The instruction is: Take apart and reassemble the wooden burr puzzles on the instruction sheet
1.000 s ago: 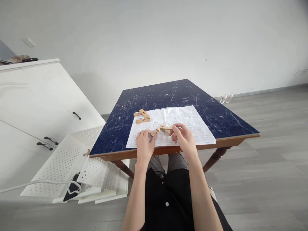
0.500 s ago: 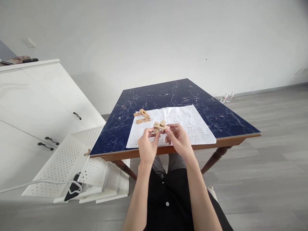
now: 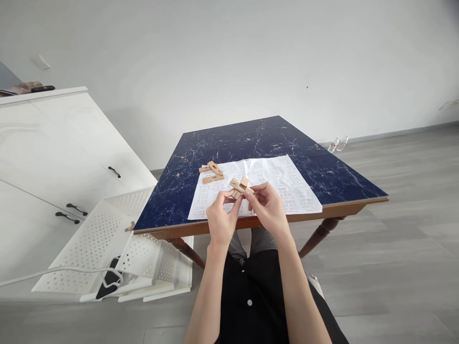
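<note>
Between my two hands, above the front of a printed sheet (image 3: 283,186), are notched wooden puzzle pieces (image 3: 241,186) crossed over one another. My left hand (image 3: 223,215) pinches them from the lower left with thumb and fingers. On the other side, my right hand (image 3: 267,208) grips the right end of the pieces, its fingers curled. A dark mark like a number shows on the upper piece. Several more notched wooden pieces (image 3: 214,168) lie loosely on the sheet's upper left corner.
The sheet lies on a dark blue marble-patterned table (image 3: 244,136) with a wooden edge. White perforated racks (image 3: 89,246) and a white cabinet (image 3: 68,153) stand at the left. Two clear bottles (image 3: 338,144) are on the floor by the wall.
The held wooden pieces have turned slightly, and their crossed shape shows more clearly. Both hands stay in nearly the same place. The loose pieces have not moved.
</note>
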`<state>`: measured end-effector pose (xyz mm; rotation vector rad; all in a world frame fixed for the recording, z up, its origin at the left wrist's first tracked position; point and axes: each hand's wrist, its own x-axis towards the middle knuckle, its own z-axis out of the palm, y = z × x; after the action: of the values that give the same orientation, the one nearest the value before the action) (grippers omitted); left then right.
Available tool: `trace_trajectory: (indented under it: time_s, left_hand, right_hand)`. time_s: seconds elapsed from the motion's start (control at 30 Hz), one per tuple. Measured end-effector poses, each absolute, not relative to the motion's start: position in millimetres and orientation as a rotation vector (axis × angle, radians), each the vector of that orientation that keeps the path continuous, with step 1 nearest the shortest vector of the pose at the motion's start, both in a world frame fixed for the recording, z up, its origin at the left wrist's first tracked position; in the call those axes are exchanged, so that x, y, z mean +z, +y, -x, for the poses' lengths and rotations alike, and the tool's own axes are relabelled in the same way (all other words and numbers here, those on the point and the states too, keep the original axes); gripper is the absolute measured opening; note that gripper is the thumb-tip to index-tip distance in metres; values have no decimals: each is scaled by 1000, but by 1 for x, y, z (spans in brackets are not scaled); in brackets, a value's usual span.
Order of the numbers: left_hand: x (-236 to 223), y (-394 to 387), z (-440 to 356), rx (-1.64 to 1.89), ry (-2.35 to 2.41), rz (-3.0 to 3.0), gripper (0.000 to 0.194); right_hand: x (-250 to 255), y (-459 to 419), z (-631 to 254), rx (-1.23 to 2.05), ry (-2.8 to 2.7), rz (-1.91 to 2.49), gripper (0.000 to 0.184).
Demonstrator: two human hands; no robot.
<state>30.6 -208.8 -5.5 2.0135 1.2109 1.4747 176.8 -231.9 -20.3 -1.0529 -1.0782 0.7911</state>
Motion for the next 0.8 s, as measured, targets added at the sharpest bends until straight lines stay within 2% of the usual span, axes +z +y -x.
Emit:
trace_trajectory:
  time_s: [0.2, 0.4, 0.8]
  left_hand:
    - [-9, -210, -32, 1529, 1178, -2023, 18]
    - [-9, -211, -33, 1511, 1123, -1976, 25]
    - [-6, -208, -34, 1437, 1035, -2013, 31]
  right_hand:
    - [-16, -233, -175, 838, -1034, 1029, 39]
    - [-14, -234, -178, 912, -1050, 977, 52]
    - [-9, -237, -189, 984, -1003, 953, 47]
